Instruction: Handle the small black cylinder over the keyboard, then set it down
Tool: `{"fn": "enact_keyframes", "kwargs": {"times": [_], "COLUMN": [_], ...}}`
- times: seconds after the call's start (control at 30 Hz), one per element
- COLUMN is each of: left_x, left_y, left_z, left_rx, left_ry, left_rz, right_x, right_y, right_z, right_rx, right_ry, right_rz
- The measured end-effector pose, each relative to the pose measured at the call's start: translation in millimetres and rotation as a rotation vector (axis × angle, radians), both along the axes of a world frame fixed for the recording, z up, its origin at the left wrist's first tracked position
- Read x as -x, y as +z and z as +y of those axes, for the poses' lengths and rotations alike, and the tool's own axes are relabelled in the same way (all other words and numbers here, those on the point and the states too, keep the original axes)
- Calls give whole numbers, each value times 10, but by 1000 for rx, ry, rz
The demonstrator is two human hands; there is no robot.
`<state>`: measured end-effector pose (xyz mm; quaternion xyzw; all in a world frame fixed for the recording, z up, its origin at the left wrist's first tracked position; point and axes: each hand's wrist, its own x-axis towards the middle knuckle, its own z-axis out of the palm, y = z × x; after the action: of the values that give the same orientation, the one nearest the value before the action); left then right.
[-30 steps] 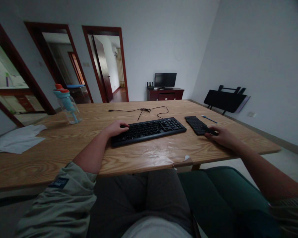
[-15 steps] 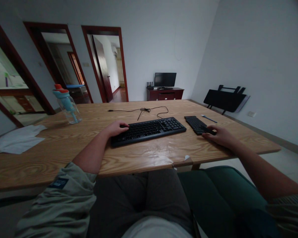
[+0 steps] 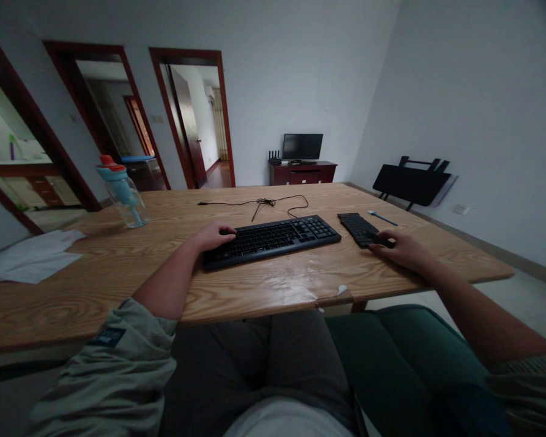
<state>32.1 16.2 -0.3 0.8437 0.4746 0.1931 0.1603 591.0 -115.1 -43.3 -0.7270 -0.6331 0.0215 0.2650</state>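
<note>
A black computer keyboard (image 3: 277, 238) lies at a slant on the wooden table, its number pad at the right end. My left hand (image 3: 213, 237) grips its left end, thumb on top of the upper corner. To the right of the keyboard is a smaller black panel (image 3: 355, 227) with key-like rows. My right hand (image 3: 404, 249) rests by its near end, with fingers closed on a small dark handled object (image 3: 384, 239) that touches or overlaps the panel. What kind of object it is cannot be made out. Behind the keyboard, its black cable (image 3: 266, 201) lies looped and tied.
A thin blue brush (image 3: 382, 217) lies beyond the panel. At the left stand a clear bottle with a red lid (image 3: 126, 194) and crumpled white paper (image 3: 36, 255). The table's front edge (image 3: 273, 308) has peeling film. A green seat (image 3: 404, 358) is below right.
Almost nothing differs. The dark object in my right hand has shifted very slightly over the panel; my left hand and the keyboard stay put.
</note>
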Motion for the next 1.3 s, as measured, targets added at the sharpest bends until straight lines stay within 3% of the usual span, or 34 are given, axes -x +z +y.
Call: {"fn": "enact_keyframes", "kwargs": {"times": [0.4,0.83,1.1,1.3], "left_x": [0,-16,-10,-1], "left_y": [5,15,8,3], "left_z": [0,-22,-18,-6], "left_rx": [8,5,25,12], "left_ry": [21,20,38,32], "left_rz": [7,-9,-12,-22], "right_x": [187,167,1,27], "right_y": [81,16,-113,-47], "right_z": [-38,10,4,-48], "right_rx": [-26,-23,-150,-234], "right_ry": [25,-23,6,-25], "right_rz": [-26,-20,46,104]}}
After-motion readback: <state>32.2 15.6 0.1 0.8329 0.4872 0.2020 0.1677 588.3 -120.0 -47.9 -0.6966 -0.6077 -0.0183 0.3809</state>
